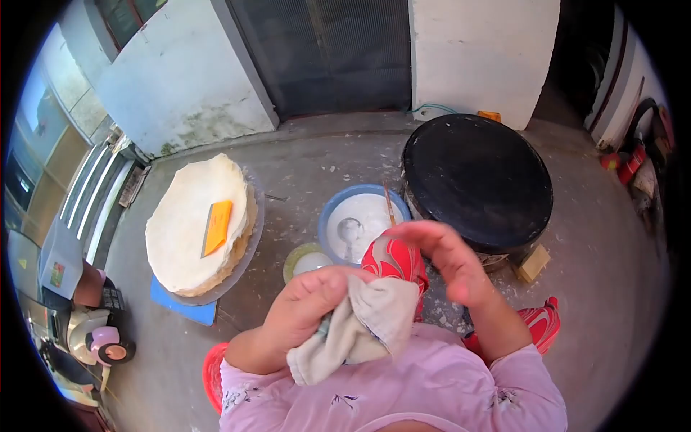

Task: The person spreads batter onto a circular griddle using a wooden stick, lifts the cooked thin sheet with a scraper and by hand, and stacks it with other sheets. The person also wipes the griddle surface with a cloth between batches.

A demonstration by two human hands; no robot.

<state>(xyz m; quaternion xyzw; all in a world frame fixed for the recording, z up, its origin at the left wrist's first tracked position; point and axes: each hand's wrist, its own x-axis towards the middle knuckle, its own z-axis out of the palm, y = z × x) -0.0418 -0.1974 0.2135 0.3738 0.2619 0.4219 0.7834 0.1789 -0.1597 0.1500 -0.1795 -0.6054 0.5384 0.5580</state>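
Note:
My left hand [306, 301] is closed around a crumpled beige cloth [381, 313], which hangs down in front of my chest. To the right of it, my right hand [452, 263] is raised with its fingers apart and curved, holding nothing. Beyond my hands stands a blue basin [335, 201] of white batter, with a ladle [350, 229] partly sunk in it. A large round black griddle [475, 180] is just past my right hand. Over to the left lies a thick round stack of thin pancakes [191, 230], and an orange-handled scraper [217, 227] rests on top.
A greenish bowl [294, 261] with something white in it touches the basin's near left side. A wooden block [533, 263] sits by the griddle's base. Under the pancakes is a blue support [183, 306]. A pink-and-black object [106, 345] stands at far left.

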